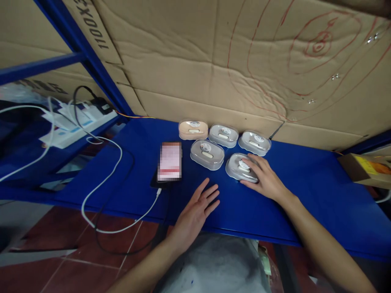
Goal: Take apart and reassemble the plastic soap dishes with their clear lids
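Right forearm (317,236); hand (265,176) clasping case (234,166), long axis sideways, right end nearer.

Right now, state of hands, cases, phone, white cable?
right hand: grip on front right grey case
left hand: open, holding nothing
front right grey case: flat, partly covered
front left grey case: flat, untouched
peach case: flat, untouched
rear middle grey case: flat, untouched
rear right grey case: flat, untouched
phone: screen lit, facing camera
white cable: slack, looped

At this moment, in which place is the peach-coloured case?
In the head view, the peach-coloured case is just above centre, at the left end of the back row, beside a grey case and close to the cardboard.
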A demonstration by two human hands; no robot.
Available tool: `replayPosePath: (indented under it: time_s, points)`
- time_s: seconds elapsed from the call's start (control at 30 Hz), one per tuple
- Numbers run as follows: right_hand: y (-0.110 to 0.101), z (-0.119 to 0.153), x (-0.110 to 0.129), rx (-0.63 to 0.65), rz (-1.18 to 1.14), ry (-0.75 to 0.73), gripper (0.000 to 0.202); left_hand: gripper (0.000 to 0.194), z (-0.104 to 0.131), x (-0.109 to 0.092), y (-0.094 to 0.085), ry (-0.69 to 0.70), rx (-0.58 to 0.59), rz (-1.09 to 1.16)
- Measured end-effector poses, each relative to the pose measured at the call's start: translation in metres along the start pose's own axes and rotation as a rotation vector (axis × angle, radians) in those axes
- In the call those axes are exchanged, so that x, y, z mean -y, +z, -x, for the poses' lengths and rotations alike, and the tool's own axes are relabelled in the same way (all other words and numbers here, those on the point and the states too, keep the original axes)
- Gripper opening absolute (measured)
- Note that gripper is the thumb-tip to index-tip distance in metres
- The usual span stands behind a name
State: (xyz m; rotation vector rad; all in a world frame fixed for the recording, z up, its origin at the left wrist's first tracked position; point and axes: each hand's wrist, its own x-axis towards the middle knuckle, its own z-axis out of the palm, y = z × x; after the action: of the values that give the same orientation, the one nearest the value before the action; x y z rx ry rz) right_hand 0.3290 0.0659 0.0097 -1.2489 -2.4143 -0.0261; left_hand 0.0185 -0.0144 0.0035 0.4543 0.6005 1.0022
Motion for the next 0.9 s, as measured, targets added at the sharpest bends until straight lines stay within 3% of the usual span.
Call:
replayPosePath:
  time_s: [0.2, 0.3, 0.43, 0.53, 0.63, 0.8, 0.9]
  points:
    - [-0.012, -0.010, -0.004, 0.076, 0.174, 0.083, 0.081, 0.049, 0.008, -0.008, -0.002, 0.221, -0.075, -0.151]
    - [-0.014, -0.036, 0.019, 0.075, 0.143, 0.045, 0.091, 0.047, 0.008, -0.009, -0.007, 0.333, -0.108, -0.207]
    - [0.006, -0.089, 0.061, 0.119, 0.067, -0.002, 0.085, 0.047, 0.004, -0.005, -0.013, 0.399, -0.127, -0.246]
    - [0.027, -0.125, 0.077, 0.168, 0.032, 0.112, 0.086, 0.050, -0.001, -0.004, -0.013, 0.261, -0.127, -0.117]
    - [0.038, -0.139, 0.077, 0.178, -0.103, 0.205, 0.080, 0.055, -0.004, -0.008, -0.011, 0.085, -0.114, 0.072]
    - [0.020, -0.111, 0.079, 0.043, -0.346, 0.146, 0.069, 0.065, -0.008, -0.019, -0.005, -0.029, -0.163, 0.267]
    - [-0.001, -0.085, 0.091, 0.079, -0.485, 0.006, 0.071, 0.067, -0.008, -0.024, -0.006, -0.092, -0.154, 0.369]
